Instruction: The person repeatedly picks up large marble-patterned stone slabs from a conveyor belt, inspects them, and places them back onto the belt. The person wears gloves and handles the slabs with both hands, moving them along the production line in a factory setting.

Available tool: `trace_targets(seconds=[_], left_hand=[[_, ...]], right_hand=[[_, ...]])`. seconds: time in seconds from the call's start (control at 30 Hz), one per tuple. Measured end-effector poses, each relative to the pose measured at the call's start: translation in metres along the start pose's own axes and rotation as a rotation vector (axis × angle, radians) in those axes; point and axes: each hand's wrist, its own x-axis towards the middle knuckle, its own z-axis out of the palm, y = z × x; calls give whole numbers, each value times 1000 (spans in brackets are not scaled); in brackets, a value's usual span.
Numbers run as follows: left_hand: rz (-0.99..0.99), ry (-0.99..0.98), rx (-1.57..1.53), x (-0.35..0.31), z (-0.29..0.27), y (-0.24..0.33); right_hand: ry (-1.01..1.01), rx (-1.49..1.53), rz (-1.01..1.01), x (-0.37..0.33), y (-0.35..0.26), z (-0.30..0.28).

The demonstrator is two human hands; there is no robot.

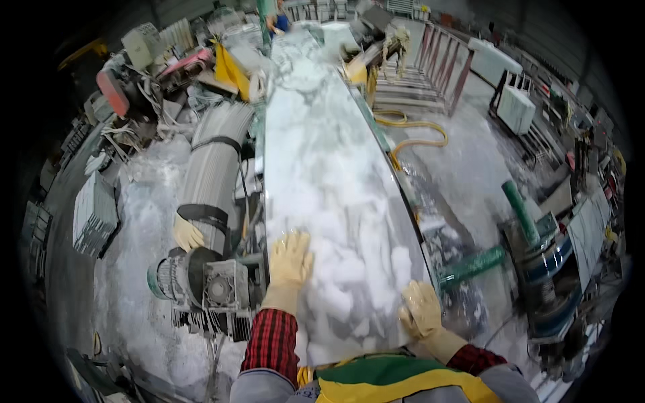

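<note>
A long, marbled grey-white stone slab (316, 144) stretches away from me on a narrow machine bed. Thick white foam or paste (336, 265), I cannot tell which, lies over its near half. My left hand (290, 258), in a cream rubber glove, rests on the slab's left side beside the foam, fingers stretched out and open. At the near right edge, my right hand (424, 316) wears a matching glove; its fingers are curled and closed, their tips and anything in them hidden. I wear a green and yellow apron (396, 376).
A ribbed grey bellows cover (213, 158) and a motor (201, 285) stand left of the bed, with a loose cream glove (187, 233) on them. Green pipes (474, 265) jut in from the right. A yellow hose (430, 127) loops along the floor. Someone in blue (278, 23) is at the far end.
</note>
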Motion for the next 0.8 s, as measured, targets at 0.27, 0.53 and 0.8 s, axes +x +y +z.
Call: trace_targets(seconds=[0.27, 0.53, 0.8], left_hand=[[-60, 52, -36, 15, 0, -1], [-54, 86, -15, -23, 3, 32], [195, 45, -205, -157, -8, 136]], right_hand=[[-65, 35, 42, -3, 0, -3], [-72, 93, 67, -15, 3, 5], [195, 103, -4, -51, 21, 34]])
